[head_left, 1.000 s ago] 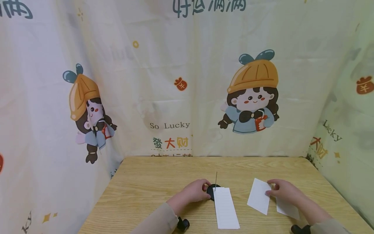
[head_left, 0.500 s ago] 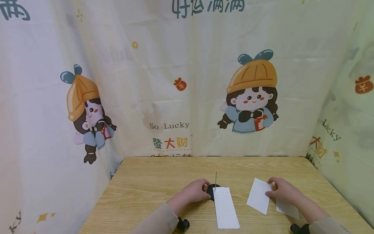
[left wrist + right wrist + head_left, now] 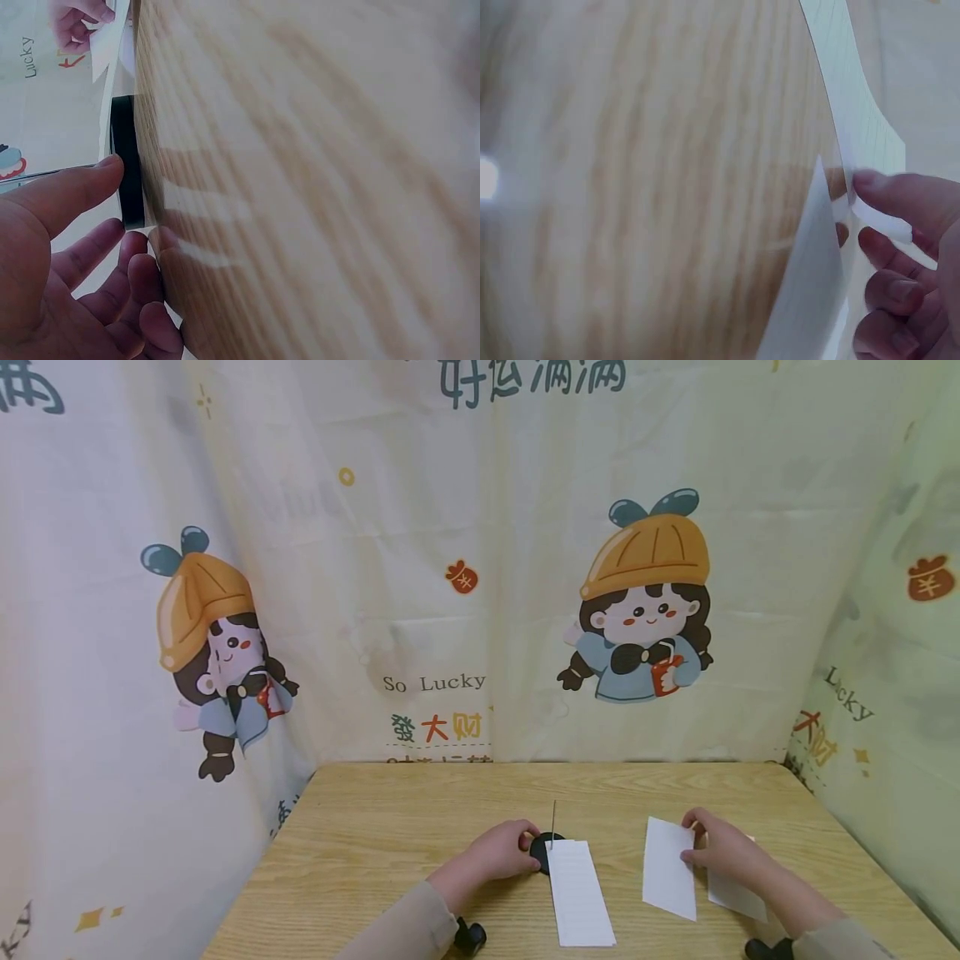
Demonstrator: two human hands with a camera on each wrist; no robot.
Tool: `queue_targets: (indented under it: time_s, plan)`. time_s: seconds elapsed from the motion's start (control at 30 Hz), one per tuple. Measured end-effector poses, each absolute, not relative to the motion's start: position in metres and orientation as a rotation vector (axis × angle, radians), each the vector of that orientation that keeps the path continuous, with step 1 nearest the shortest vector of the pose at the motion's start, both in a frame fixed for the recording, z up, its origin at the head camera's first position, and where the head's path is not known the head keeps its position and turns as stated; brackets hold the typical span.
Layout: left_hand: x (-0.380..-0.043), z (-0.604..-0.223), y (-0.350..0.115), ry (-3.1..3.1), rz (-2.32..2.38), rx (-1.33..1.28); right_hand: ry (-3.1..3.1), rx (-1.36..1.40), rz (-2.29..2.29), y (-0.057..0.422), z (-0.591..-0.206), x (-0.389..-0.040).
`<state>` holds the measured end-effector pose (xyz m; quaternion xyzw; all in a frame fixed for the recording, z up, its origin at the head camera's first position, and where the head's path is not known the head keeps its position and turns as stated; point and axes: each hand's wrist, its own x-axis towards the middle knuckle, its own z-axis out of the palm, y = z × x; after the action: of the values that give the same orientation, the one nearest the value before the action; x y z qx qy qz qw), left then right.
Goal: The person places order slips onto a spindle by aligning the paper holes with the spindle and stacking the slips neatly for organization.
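My left hand (image 3: 498, 850) holds the edge of a bill spike's round black base (image 3: 537, 853), thumb on its upper side in the left wrist view. From the base rises a thin metal spike (image 3: 554, 818). Lined white paper slips (image 3: 581, 897) lie toward me with their far end at the spike. To the right, my right hand (image 3: 727, 850) pinches a white paper slip (image 3: 667, 868) by its edge between thumb and fingers. In the right wrist view this lined slip (image 3: 855, 112) bends slightly. Another white slip (image 3: 731, 895) lies on the table, partly hidden under the right hand.
The wood-grain table (image 3: 390, 827) ends at a printed curtain (image 3: 525, 610) behind and at both sides. Black wrist-worn devices (image 3: 470, 935) show under the sleeves near the front of the view.
The slip in my right hand has turned, its lower end swinging right, and now stands straighter. The right fingers have shifted slightly up and left. My left hand stays on the base.
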<state>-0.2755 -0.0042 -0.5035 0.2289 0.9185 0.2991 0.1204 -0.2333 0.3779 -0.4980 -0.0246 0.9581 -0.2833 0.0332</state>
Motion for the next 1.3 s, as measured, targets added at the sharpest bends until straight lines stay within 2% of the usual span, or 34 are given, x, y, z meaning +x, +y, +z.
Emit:
queue_targets:
  time_s: [0.53,1.3]
  plan:
    - [-0.277,-0.503,-0.004,2.694,0.872,0.690,3.053,-0.170,-1.055,0.375,-0.494,-0.224]
    - [-0.276,-0.504,-0.005,2.691,0.880,0.701,2.786,-0.216,-1.581,0.357,-0.472,-0.222]
